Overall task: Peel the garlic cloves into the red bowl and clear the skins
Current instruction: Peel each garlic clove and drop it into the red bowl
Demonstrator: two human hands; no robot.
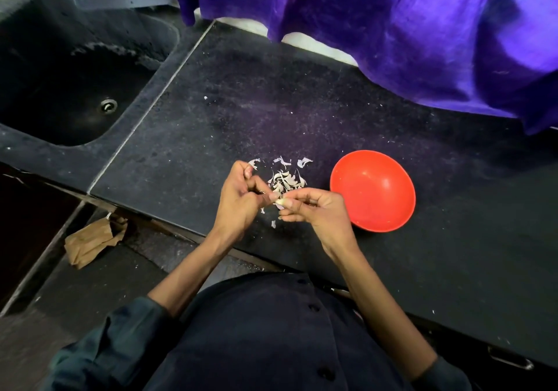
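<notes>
Dark stone counter point(211, 94), sink point(75, 67) at left, red bowl point(373, 191) right of scattered skins point(287, 180). Left hand point(241, 197) and right hand point(314, 209) both pinching one garlic clove point(279, 201) above the skins. Likely to slip from fingertips, dropping among peelings rather than into the bowl.

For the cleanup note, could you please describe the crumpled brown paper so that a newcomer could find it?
Start at the black counter and drop below its near edge, left of the left hand. The crumpled brown paper lies on the lower ledge there, the only tan, creased thing among dark surfaces.
</notes>
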